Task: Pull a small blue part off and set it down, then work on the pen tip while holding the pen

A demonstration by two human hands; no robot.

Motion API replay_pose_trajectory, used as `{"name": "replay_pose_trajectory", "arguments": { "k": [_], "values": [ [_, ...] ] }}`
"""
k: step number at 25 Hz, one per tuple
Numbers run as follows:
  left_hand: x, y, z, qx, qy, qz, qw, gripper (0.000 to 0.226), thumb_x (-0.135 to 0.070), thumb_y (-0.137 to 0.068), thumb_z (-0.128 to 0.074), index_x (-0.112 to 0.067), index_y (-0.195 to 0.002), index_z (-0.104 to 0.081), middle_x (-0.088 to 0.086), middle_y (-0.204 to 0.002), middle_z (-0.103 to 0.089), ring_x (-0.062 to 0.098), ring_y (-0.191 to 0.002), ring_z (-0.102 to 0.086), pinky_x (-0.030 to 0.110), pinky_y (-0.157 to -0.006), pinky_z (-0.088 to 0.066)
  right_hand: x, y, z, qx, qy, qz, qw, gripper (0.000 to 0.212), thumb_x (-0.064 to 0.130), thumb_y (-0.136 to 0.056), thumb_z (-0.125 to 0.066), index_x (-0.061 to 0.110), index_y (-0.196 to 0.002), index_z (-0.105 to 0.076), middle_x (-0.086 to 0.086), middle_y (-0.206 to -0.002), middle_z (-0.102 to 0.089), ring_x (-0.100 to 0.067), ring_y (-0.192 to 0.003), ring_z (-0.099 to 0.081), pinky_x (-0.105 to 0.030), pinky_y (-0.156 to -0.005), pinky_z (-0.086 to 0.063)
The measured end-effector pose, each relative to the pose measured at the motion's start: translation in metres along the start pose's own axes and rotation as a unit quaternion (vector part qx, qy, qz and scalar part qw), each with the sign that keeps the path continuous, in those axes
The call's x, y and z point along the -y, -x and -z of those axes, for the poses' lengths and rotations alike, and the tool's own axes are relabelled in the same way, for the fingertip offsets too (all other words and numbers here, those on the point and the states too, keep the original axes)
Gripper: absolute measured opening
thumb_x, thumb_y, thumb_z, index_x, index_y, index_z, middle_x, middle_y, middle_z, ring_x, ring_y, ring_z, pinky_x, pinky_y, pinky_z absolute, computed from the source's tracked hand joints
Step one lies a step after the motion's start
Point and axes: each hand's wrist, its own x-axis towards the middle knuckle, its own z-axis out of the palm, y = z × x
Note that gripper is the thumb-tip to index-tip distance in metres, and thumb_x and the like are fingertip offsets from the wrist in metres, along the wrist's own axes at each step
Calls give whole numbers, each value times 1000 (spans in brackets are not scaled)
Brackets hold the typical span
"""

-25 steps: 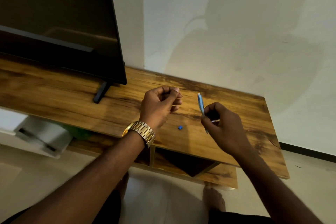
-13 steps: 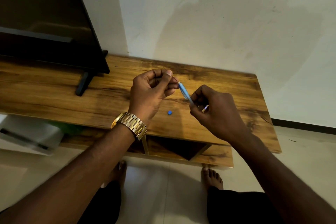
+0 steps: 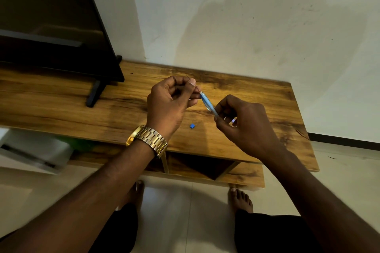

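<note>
R hand grips pen; L hand pinches tip.

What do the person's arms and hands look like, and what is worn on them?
Both forearms are bare, with no sleeves in view. The left hand has a gold metal link wristwatch on its wrist. The right hand wears nothing visible.

wooden tv stand, dark-streaked grain, against wall. on top: tv at left on a black foot; small blue cap near front edge. open shelf under top.
</note>
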Motion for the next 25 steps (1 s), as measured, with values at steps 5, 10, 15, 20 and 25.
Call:
{"name": "replay_pose_trajectory", "arguments": {
  "k": [5, 10, 15, 20, 25],
  "values": [
    [2, -1, 1, 1, -4, -5, 1000, 15, -18, -101, -72, -7, -110, -75, 6, -97, -84, 16, -90, -83, 24, -73, -66, 0, 0, 1, 5, -1, -4, 1000, 15, 18, -96, -79, 19, -110, -73, 11, -94, -78, -1, -82, -74, -5, -69, -48],
    [5, -2, 1, 5, -14, -14, 1000, 15, -19, -101, -72, -7, -110, -75, 6, -97, -83, 17, -91, -83, 27, -74, -66, 0, 0, 1, 6, -7, -9, 1000, 15, 19, -96, -80, 20, -109, -73, 11, -92, -79, -2, -82, -75, -7, -69, -47],
    [9, -2, 2, 16, -65, -40, 997, 15, -23, -99, -75, -10, -107, -77, 3, -99, -83, 16, -96, -82, 34, -74, -68, 0, 0, 1, 5, -17, -15, 1000, 14, 21, -95, -80, 23, -107, -74, 13, -90, -78, -1, -80, -75, -6, -69, -48],
    [10, -2, 3, 29, -93, -48, 994, 15, -24, -97, -78, -13, -107, -79, 1, -100, -82, 15, -98, -81, 40, -72, -69, -1, -1, 0, 14, -34, -34, 999, 13, 22, -97, -80, 23, -109, -74, 13, -91, -78, 0, -83, -75, -9, -71, -51],
    [10, -1, 4, 47, -135, -53, 988, 17, -28, -96, -79, -15, -107, -80, -1, -102, -82, 14, -99, -80, 41, -71, -70, -1, -2, -1, 19, -45, -37, 998, 14, 21, -98, -80, 19, -111, -75, 10, -96, -80, -3, -88, -77, -12, -80, -58]
  ]
}}
